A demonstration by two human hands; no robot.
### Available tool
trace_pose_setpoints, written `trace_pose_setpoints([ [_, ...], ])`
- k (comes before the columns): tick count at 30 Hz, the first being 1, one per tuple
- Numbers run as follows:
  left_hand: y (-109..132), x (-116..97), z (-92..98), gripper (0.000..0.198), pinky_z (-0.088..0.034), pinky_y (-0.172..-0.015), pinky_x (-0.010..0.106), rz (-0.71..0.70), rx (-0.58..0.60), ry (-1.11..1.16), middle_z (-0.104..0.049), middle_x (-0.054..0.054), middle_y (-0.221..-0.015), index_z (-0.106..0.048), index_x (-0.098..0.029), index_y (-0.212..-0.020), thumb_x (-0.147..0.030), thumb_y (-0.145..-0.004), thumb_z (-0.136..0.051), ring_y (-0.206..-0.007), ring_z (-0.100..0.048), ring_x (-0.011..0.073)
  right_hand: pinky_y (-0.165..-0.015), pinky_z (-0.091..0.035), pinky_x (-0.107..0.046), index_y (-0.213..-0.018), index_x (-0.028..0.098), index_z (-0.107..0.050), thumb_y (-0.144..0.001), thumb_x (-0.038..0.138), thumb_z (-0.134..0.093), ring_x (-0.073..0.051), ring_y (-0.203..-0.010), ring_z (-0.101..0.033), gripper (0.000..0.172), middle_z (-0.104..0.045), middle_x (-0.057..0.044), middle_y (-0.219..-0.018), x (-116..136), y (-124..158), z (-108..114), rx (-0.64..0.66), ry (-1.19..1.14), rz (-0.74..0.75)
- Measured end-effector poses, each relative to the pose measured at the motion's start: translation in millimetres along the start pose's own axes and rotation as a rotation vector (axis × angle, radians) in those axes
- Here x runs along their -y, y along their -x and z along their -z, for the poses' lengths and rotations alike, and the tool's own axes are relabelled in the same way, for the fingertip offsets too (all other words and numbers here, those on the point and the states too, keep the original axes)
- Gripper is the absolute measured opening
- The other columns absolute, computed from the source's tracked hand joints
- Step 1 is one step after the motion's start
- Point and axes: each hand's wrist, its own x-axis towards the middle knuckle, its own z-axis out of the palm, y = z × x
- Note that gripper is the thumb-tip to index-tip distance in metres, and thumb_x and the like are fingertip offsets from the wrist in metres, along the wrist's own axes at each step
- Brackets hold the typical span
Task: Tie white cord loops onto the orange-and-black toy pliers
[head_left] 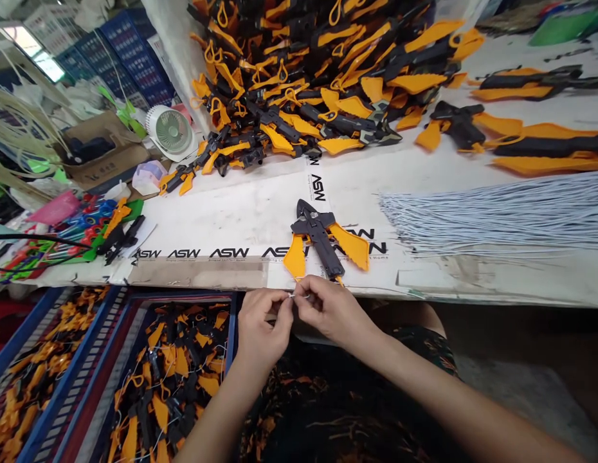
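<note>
A black and orange plastic toy (321,241) lies on the white table (241,212) near its front edge. Just below it, my left hand (263,325) and my right hand (330,312) meet over my lap. Both pinch a thin pale string (295,296) between their fingertips. The string runs up toward the toy's lower end. A thick bundle of the same pale strings (496,215) lies on the table to the right.
A large heap of black and orange toys (318,71) fills the back of the table, and a few lie apart at the right (535,145). Blue crates (168,379) at lower left hold more of them. A small white fan (170,132) and clutter stand at the left.
</note>
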Motion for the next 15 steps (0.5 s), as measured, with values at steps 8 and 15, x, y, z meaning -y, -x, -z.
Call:
trace_pose_setpoints([
  [8,-3,-2,-2.7,0.008,-0.040,-0.055,0.023,0.475,0.193,0.524,-0.055,-0.003,-0.058,-0.056,-0.018,-0.065,-0.024,-0.071,-0.058,-0.056,-0.049,0.0116,-0.059,-0.039,-0.023,-0.081,0.020,-0.053,-0.091,0.019,-0.049,-0.012,-0.063,-0.049,0.010,-0.054,0.001,-0.075,-1,6,2,0.030,-0.035,0.232],
  [15,-4,12,10.5,0.014,-0.048,-0.079,0.032,-0.288,0.127,-0.057,-0.074,0.005,-0.092,-0.068,-0.022,-0.094,-0.015,-0.087,-0.058,-0.084,-0.067,0.0179,-0.055,-0.033,-0.023,-0.081,0.020,-0.052,-0.095,0.033,-0.047,-0.013,-0.061,-0.039,0.020,-0.043,0.004,-0.066,-1,3,2,0.147,-0.133,-0.098],
])
